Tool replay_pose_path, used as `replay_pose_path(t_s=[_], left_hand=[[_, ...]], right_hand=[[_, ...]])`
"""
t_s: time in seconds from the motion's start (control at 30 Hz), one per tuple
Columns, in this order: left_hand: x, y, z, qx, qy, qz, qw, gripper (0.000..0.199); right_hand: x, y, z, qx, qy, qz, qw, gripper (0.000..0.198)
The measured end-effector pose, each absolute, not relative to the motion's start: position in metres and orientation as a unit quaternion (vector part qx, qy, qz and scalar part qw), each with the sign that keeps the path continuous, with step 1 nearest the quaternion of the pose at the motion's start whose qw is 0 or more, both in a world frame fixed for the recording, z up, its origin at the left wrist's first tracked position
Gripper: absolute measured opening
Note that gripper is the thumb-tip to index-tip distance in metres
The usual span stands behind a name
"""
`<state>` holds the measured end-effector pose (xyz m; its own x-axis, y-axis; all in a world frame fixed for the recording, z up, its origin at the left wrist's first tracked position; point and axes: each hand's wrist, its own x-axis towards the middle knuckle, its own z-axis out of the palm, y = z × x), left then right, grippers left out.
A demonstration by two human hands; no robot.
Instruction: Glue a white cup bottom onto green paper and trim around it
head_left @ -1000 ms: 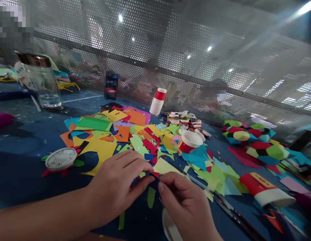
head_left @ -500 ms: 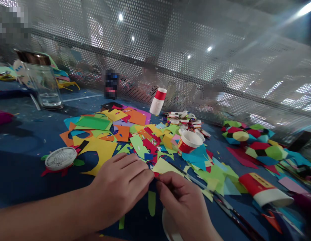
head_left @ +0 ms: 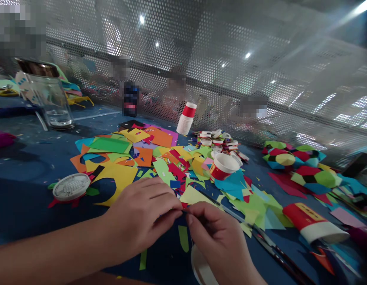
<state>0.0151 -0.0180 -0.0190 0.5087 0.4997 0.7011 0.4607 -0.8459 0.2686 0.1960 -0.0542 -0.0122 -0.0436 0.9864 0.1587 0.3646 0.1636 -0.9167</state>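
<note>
Between the fingertips of both hands shows a small piece of red paper, mostly hidden by the fingers. My left hand is closed in a pinch on its left end. From the right, my right hand pinches it too, the fingertips almost meeting. Below the hands lie a green paper strip and a second green strip. A white round piece is partly covered by my right hand. To the left sits a paper turtle with a round drawn shell and red and green parts.
Coloured paper scraps spread across the blue table. Scissors lie at the right, near a tipped red-and-white paper cup. A cut cup, stacked cups and a glass jar stand farther back. Several patchwork paper shells lie right.
My left thumb now shows beneath the fingers, close to the red paper. Both hands have otherwise barely shifted, and the things on the table stay where they were.
</note>
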Motion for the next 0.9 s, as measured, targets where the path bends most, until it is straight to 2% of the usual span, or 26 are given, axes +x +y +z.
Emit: replay_pose_path(t_s=[0.17, 0.43, 0.6, 0.7, 0.9], left_hand=[[0.0184, -0.0181, -0.0178, 0.88, 0.269, 0.386, -0.066, 0.019], [0.0225, -0.0201, -0.0192, 0.88, 0.266, 0.382, -0.095, 0.021], [0.0231, -0.0187, -0.021, 0.881, 0.273, 0.377, -0.079, 0.02], [0.0221, -0.0174, -0.0211, 0.882, 0.273, 0.378, -0.065, 0.021], [0.0167, -0.017, -0.0201, 0.876, 0.271, 0.396, 0.039, 0.018]], right_hand=[[0.1949, -0.054, -0.0124, -0.542, -0.628, 0.363, 0.424, 0.017], [0.1968, -0.0498, -0.0159, -0.519, -0.638, 0.357, 0.443, 0.021], [0.1961, -0.0476, -0.0078, -0.535, -0.646, 0.354, 0.413, 0.024], [0.1953, -0.0478, -0.0077, -0.533, -0.64, 0.355, 0.424, 0.024], [0.2026, -0.0484, -0.0137, -0.533, -0.647, 0.372, 0.397, 0.024]])
